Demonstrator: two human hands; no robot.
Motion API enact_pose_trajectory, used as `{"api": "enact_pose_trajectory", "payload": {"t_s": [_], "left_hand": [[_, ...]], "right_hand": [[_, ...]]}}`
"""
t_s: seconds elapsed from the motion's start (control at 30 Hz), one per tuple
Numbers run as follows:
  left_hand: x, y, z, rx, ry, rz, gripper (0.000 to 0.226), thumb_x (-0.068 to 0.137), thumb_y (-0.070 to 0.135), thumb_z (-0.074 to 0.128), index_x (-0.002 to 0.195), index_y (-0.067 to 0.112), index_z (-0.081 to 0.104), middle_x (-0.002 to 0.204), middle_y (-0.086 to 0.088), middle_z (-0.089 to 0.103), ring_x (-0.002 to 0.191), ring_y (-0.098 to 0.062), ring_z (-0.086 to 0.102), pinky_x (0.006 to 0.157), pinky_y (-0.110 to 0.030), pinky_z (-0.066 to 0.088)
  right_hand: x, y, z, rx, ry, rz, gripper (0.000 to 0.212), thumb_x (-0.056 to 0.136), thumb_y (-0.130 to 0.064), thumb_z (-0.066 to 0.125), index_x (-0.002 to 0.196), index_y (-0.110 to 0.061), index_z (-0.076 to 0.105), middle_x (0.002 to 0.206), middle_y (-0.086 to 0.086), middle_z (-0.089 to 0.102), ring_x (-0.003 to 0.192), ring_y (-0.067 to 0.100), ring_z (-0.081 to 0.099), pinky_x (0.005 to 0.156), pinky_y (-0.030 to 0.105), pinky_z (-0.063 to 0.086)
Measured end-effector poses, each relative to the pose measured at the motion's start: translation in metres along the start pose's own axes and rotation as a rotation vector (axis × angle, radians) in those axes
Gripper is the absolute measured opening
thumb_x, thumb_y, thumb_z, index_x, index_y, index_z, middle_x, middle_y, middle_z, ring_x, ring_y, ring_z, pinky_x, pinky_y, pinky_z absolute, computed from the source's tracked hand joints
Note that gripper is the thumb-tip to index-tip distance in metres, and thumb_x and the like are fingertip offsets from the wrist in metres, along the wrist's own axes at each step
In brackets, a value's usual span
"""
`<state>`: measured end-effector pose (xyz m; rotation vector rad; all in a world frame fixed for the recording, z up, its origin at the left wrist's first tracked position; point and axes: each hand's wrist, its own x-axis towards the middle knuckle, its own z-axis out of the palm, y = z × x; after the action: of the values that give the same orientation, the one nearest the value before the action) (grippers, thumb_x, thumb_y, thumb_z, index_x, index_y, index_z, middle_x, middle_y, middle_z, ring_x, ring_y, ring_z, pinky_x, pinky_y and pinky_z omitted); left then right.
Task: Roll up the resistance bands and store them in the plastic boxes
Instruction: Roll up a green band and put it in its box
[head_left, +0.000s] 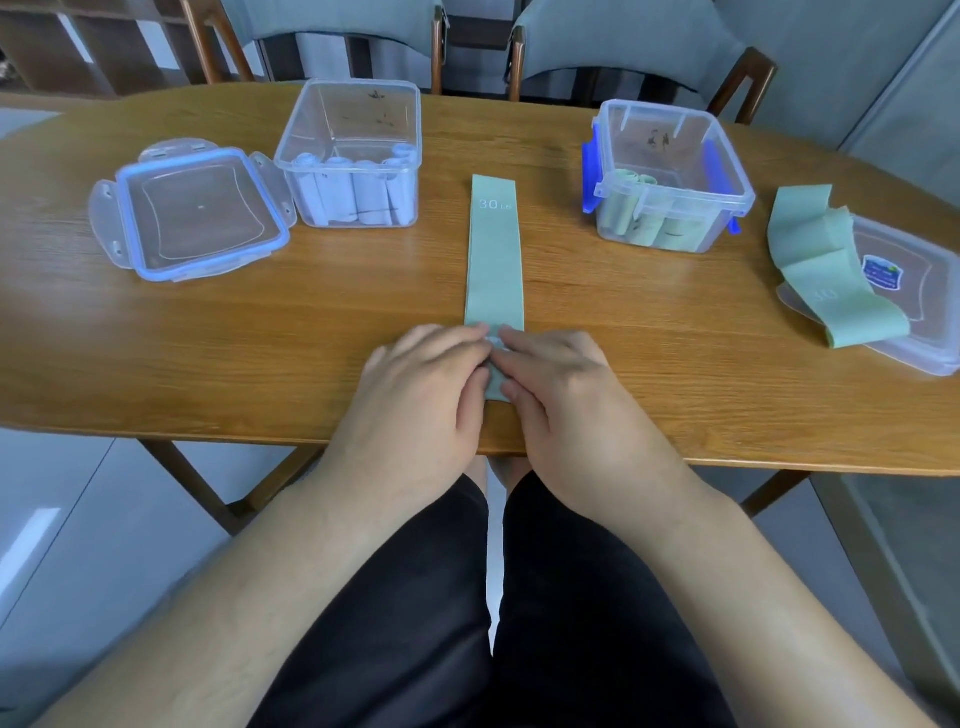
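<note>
Softness is what matters most with the green band (492, 260). We judge it thin, light and elastic, so it should bend easily, but the roll may open again if the pressure is lost. Its rubbery face will probably cling a little to the surface (311, 332), which helps the rolling. The best place to take it is the near end, across the full width, so the roll stays straight.

The band lies flat, running away from us, between the two boxes. It is pale green and matte, with "30 LB" printed in white at the far end. Our left hand (431, 379) and right hand (558, 384) meet over the near end, and the curled fingers of both pinch it. The right box (735, 171) already holds green rolls, so we think this band belongs there.
</note>
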<state>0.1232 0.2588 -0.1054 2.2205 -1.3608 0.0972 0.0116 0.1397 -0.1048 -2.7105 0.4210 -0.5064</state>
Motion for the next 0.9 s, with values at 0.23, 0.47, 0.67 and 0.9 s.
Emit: {"api": "enact_pose_trajectory", "payload": {"t_s": [0.23,0.47,0.67,0.9], "left_hand": [[-0.007,-0.005,-0.006,-0.059,0.0,0.085,0.012,0.1,0.019,0.053,0.102,0.017,0.064,0.112,0.006,0.065,0.105,-0.012,0.062,0.089,-0.031,0.046],[-0.006,-0.014,-0.018,-0.106,-0.122,0.105,0.011,0.097,0.034,0.058,0.091,0.027,0.052,0.115,0.013,0.063,0.118,-0.005,0.056,0.098,-0.035,0.042],[0.005,-0.018,-0.025,-0.135,-0.169,0.113,0.012,0.094,0.042,0.057,0.09,0.03,0.056,0.11,0.015,0.062,0.116,-0.008,0.057,0.099,-0.046,0.044],[0.022,-0.019,-0.027,-0.028,-0.199,0.148,0.02,0.095,0.043,0.048,0.088,0.028,0.06,0.101,0.015,0.056,0.104,-0.009,0.053,0.091,-0.035,0.038]], "right_hand": [[-0.007,0.004,-0.005,0.071,0.115,-0.124,0.019,0.093,-0.001,0.063,0.108,-0.007,0.074,0.115,0.004,0.072,0.11,0.021,0.063,0.101,0.026,0.044],[-0.008,0.01,-0.021,0.18,-0.02,-0.062,0.005,0.093,-0.012,0.066,0.097,-0.015,0.066,0.109,-0.002,0.07,0.111,0.013,0.061,0.096,0.026,0.044],[0.008,0.014,-0.029,0.164,-0.14,-0.084,0.006,0.09,-0.018,0.071,0.087,-0.016,0.066,0.106,-0.002,0.066,0.109,0.012,0.057,0.1,0.016,0.036],[0.024,0.017,-0.031,0.095,-0.201,-0.093,0.008,0.093,-0.019,0.063,0.085,-0.016,0.065,0.102,-0.005,0.06,0.099,0.008,0.054,0.086,0.007,0.035]]}}
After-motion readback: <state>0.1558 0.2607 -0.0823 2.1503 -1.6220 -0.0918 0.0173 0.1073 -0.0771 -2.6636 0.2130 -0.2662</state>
